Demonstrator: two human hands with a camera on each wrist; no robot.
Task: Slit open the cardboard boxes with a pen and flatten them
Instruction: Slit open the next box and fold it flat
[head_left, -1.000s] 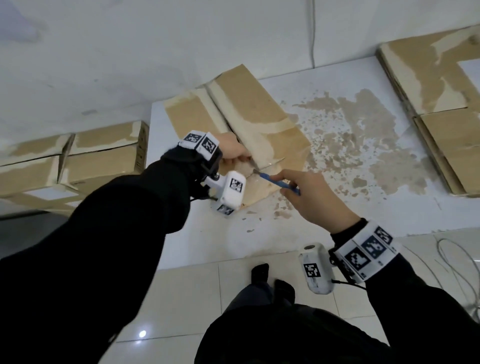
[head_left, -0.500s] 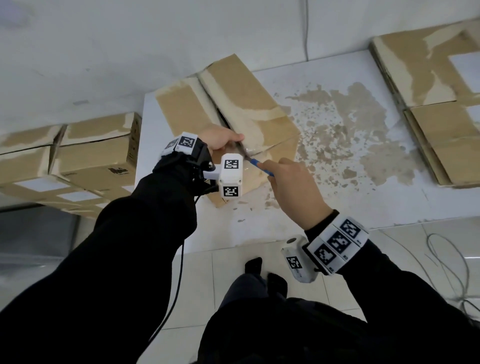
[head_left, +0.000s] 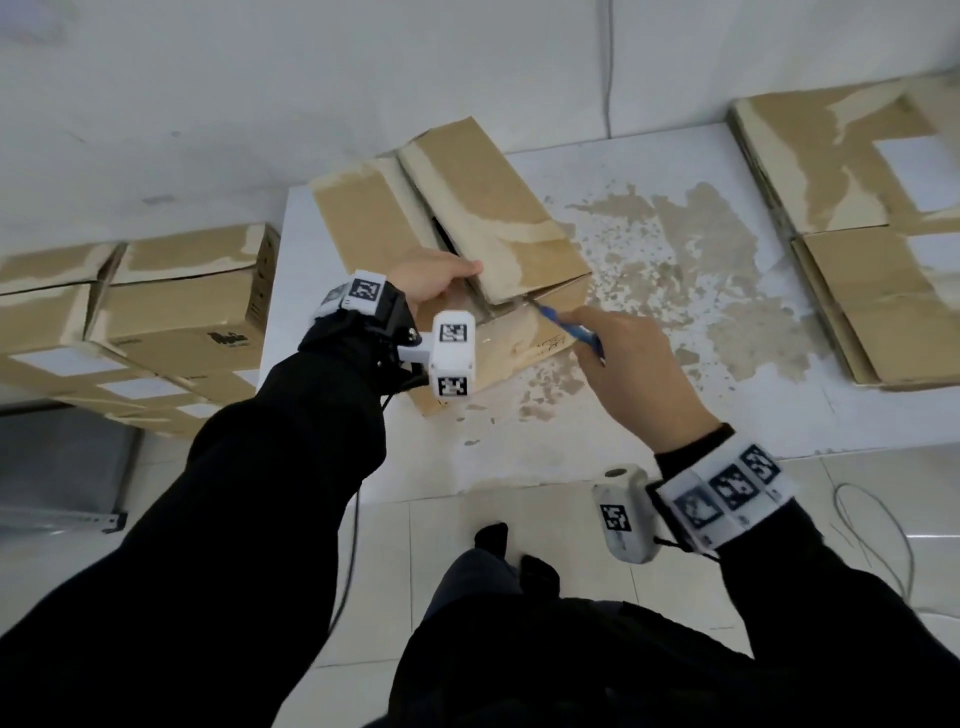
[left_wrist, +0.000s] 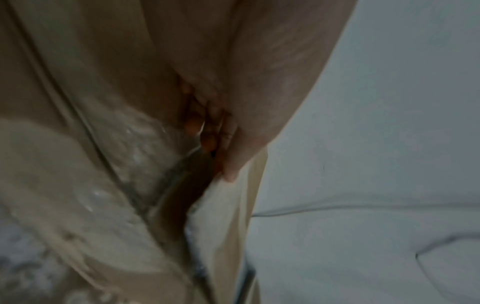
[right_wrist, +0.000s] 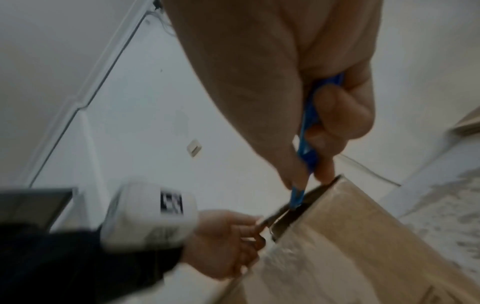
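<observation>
My right hand (head_left: 641, 371) pinches a blue pen (head_left: 567, 326), tip in the cardboard box (head_left: 488, 208) seam; my left hand (head_left: 434, 278) grips the flap. The box sits on a white, stain-mottled bench (head_left: 649, 410) against a white wall; its printing is unreadable.

Black long sleeves (head_left: 270, 467) on both arms; white wristbands (head_left: 727, 499) printed with black square markers; white boxy wrist cameras (head_left: 451, 358), marker-tagged, thin black cables trailing.
</observation>
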